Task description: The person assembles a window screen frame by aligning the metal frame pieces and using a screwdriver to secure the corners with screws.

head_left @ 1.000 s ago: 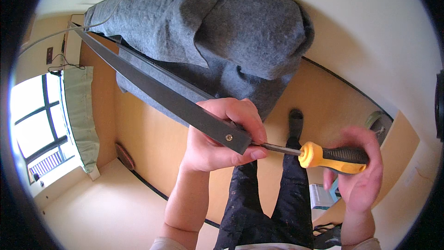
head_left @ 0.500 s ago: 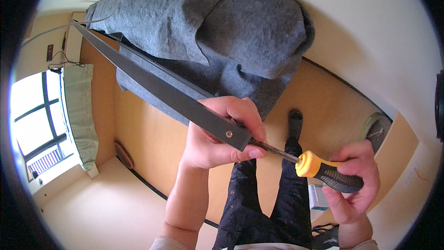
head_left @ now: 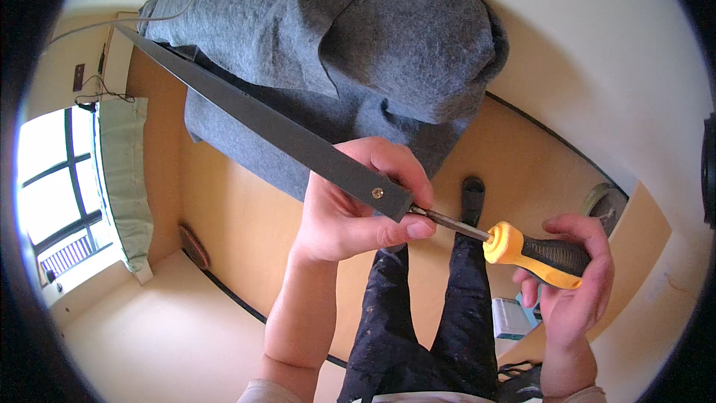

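Note:
A long dark grey bar [head_left: 261, 123] runs from the far left down to the middle, a cross-head screw [head_left: 378, 193] set in its face near the close end. My left hand [head_left: 350, 216] is closed around that end, thumb below and fingers above. In my right hand [head_left: 578, 276] is a screwdriver [head_left: 537, 257] with a yellow and black handle; the fingers curl around the handle's butt. Its shaft points left, and its tip meets a small metal piece, seemingly a screw, at the bar's end face. The left fingertips are close beside this contact.
Grey felt-like cloth [head_left: 418, 45] drapes over a bulky form beyond the bar. A thin cable [head_left: 119, 24] crosses at upper left, near a curtained window [head_left: 63, 179]. Below are my legs, a dark slipper [head_left: 473, 198] and a pale box [head_left: 512, 319] on the floor.
The screwdriver handle has rotated, its yellow stripe now on the lower side. My right fingers have shifted around it. The bar has rolled slightly and moved a little to the right.

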Demonstrator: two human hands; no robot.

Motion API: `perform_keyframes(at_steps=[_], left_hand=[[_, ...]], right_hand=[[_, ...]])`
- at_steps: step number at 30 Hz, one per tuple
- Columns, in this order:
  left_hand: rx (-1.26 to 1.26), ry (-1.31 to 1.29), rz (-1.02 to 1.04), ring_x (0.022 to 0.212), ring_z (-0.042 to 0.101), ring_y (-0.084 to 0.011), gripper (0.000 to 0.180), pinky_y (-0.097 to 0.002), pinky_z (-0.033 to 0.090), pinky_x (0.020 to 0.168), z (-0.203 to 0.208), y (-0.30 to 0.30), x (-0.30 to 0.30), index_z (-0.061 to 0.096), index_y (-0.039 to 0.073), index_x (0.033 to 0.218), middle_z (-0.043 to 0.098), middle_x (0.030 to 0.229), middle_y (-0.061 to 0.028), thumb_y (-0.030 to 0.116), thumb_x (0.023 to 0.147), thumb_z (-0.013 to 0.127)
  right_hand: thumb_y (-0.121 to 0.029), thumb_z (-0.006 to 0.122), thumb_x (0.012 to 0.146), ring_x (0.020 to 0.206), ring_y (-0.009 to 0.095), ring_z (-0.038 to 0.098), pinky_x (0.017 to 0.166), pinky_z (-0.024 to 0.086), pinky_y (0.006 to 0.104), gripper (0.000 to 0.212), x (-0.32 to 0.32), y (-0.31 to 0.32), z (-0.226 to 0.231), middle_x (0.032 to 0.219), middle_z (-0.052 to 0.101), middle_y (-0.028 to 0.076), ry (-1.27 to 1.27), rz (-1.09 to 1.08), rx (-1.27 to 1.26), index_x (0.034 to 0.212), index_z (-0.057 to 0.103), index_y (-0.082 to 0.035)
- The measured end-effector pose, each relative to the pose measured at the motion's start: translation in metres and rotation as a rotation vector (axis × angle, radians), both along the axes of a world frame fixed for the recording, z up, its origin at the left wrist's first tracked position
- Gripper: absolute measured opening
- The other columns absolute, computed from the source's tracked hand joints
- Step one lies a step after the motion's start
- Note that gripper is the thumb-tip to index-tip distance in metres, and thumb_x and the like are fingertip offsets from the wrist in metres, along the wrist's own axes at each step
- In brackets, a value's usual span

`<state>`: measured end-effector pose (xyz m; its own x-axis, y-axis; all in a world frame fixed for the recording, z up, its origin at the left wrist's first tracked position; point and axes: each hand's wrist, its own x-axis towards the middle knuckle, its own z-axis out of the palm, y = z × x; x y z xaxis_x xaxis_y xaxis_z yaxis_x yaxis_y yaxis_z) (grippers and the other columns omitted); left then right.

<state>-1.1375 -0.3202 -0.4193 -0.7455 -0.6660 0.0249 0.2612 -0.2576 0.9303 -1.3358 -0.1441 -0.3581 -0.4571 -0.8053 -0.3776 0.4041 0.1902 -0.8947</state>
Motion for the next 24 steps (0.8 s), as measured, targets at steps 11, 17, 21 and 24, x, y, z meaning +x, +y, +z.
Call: perform_keyframes(at_steps=[11, 17, 21, 24], left_hand=[[0.844, 0.192, 0.681, 0.104, 0.059, -0.0173, 0.034, -0.0299, 0.046, 0.091, 0.025, 0.132, -0.040, 0.058, 0.003, 0.121, 0.062, 0.111, -0.0084, 0.019, 0.093, 0.068], [1.168, 0.791, 0.610, 0.116, 0.055, -0.0206, 0.044, -0.0362, 0.040, 0.104, 0.036, 0.118, -0.065, 0.051, 0.011, 0.132, 0.057, 0.125, -0.0069, 0.033, 0.096, 0.063], [1.115, 0.633, 0.516, 0.106, 0.052, -0.0082, 0.027, -0.0311, 0.038, 0.098, 0.039, 0.111, -0.068, 0.066, 0.026, 0.119, 0.060, 0.111, 0.0114, 0.039, 0.096, 0.062], [1.144, 0.637, 0.564, 0.098, 0.052, -0.0079, 0.023, -0.0297, 0.039, 0.094, 0.041, 0.111, -0.070, 0.068, 0.025, 0.113, 0.060, 0.103, 0.0106, 0.037, 0.094, 0.065]], right_hand=[[-0.035, 0.060, 0.091, 0.067, 0.016, 0.055, 0.055, 0.046, 0.0260, 0.050, -0.001, 0.004, -0.015, 0.105, 0.053, 0.015, 0.316, 0.140, -0.091, 0.124, 0.046, 0.001], [-0.046, 0.044, 0.101, 0.061, 0.015, 0.050, 0.050, 0.040, 0.0247, 0.056, 0.002, 0.011, 0.004, 0.106, 0.051, 0.018, 0.280, 0.168, 0.004, 0.125, 0.043, 0.004], [-0.038, 0.050, 0.097, 0.070, 0.019, 0.053, 0.054, 0.045, 0.0258, 0.048, -0.005, 0.023, -0.004, 0.102, 0.050, 0.021, 0.812, 0.273, -0.067, 0.121, 0.045, 0.004], [-0.031, 0.055, 0.093, 0.077, 0.020, 0.051, 0.059, 0.046, 0.0255, 0.042, -0.005, 0.023, -0.002, 0.108, 0.048, 0.021, 0.961, 0.377, -0.124, 0.119, 0.047, 0.002]])
